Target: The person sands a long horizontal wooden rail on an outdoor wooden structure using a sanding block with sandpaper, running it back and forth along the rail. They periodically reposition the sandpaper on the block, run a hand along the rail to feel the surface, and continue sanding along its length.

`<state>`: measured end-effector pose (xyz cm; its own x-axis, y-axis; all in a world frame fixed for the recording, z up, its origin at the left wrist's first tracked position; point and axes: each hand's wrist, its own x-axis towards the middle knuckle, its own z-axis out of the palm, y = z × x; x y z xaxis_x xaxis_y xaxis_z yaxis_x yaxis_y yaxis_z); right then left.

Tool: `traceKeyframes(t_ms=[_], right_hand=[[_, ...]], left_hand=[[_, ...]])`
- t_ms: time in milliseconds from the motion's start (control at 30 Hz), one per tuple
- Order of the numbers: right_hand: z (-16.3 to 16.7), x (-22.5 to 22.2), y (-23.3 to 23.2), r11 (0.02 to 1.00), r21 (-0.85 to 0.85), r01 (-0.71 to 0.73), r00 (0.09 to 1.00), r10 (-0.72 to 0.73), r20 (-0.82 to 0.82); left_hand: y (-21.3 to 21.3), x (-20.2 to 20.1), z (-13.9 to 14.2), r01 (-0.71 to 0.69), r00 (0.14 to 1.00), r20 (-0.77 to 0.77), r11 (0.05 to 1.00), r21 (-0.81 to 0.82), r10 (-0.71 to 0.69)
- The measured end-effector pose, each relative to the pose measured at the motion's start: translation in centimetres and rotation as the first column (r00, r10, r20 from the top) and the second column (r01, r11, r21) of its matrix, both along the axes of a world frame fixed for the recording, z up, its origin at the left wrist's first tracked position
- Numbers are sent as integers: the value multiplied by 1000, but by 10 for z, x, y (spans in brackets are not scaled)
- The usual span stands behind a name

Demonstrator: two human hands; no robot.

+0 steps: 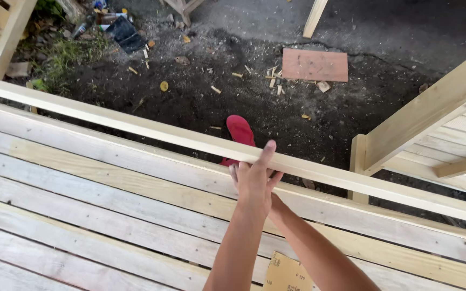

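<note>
My left hand (253, 180) lay on top, its fingers spread flat and the thumb stretched up to press against the near face of the long wooden rail (136, 125) that crossed the scene from far left to near right. My right hand (274, 200) sat tucked underneath the left, so hidden by it that I could not tell whether it was closed on anything or merely pressing; only its wrist and forearm showed. Both hands met at about the middle of the rail, which stood raised along the far edge of the slatted pine frame (82, 210) that filled the near side. A sheet of tan sandpaper (286, 274) lay on the slats just beside my right forearm, untouched. Beyond the rail, on the dark ground, a red sandal (240, 131) showed, with wood offcuts (273, 75) and a flat reddish board (315, 65) farther off, and another pale frame (438, 116) on the right. I judged the step in hand to be rubbing or feeling the rail's top edge smooth; the next move, I thought, called for steady downward pressure while sliding both hands along the rail's length without catching on splinters.
</note>
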<state>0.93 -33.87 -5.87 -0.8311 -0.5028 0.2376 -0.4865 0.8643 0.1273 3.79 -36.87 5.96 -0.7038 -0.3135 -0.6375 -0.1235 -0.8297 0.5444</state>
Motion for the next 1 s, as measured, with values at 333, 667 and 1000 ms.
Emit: traceKeyframes(t_ms=[333,667,1000], right_hand=[[-32,5,12,474,814,336,890,123,-439],[-24,4,3,994,97,52,996,-44,-82],[36,9,22,989,95,-115,923,71,377]], left_hand=[[8,14,-36,-32,860,-503,994,105,81],[7,15,-40,-40,871,-488,999,36,53],[-6,35,-23,57,950,-289,975,-214,-119]])
